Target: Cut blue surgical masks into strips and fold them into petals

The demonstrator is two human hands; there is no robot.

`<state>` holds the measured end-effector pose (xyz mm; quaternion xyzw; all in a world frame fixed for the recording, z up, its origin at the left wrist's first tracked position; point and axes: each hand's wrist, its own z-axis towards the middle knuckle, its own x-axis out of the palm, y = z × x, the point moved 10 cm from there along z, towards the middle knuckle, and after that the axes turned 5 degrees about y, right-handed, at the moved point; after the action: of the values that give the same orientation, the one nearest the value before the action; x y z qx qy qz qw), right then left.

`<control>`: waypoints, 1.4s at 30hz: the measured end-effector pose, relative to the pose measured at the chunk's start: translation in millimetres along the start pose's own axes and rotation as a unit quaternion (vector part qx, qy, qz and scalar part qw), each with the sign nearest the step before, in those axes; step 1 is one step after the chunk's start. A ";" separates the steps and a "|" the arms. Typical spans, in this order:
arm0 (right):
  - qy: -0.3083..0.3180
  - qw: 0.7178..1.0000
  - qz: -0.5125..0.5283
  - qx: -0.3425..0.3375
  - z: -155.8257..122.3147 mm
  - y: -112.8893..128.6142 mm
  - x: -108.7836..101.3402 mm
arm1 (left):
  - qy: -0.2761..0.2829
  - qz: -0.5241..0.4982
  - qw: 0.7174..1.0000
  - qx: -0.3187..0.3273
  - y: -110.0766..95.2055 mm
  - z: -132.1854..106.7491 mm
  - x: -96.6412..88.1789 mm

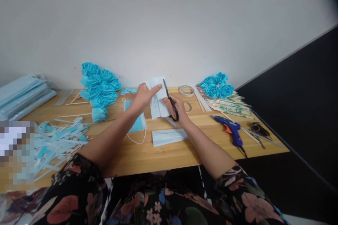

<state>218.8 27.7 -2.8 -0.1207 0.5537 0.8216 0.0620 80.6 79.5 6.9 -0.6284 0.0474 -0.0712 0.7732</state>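
My left hand (145, 94) pinches a pale, pleated piece of face mask (158, 103) and holds it upright above the table. Black-handled scissors (173, 107) are in my right hand (179, 107), their blades pointing up along the right edge of that piece. Whether the blades are cutting into it I cannot tell. Below lies a flat, pale pleated mask piece (167, 137). Under my left forearm is a blue face mask (137, 121) with its white ear loops, partly covered by the arm.
Blue flowers (99, 86) are heaped at the back left, more blue flowers (217, 85) at the back right on wrapped sticks (232, 104). Cut strips (63, 140) and a mask stack (23, 93) lie left. Tape (186, 90) stands behind; a blue glue gun (230, 128) lies right.
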 end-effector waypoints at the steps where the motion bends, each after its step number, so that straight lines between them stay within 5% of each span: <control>1: 0.001 1.000 0.001 0.002 0.0 0.1 0.1 | 0.000 -0.001 1.000 0.002 0.0 0.1 0.0; 16: 0.037 0.999 -0.008 0.003 -1.9 -1.5 7.9 | -0.027 0.009 0.999 0.031 -10.6 -1.1 -5.7; 42: -0.003 1.000 0.004 -0.015 0.0 4.9 -3.4 | 0.014 0.003 0.999 0.037 -6.9 -2.7 10.2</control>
<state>220.9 25.9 2.5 -0.1168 0.5414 0.8305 0.0591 89.9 73.7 13.3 -0.5983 0.0576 -0.0796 0.7952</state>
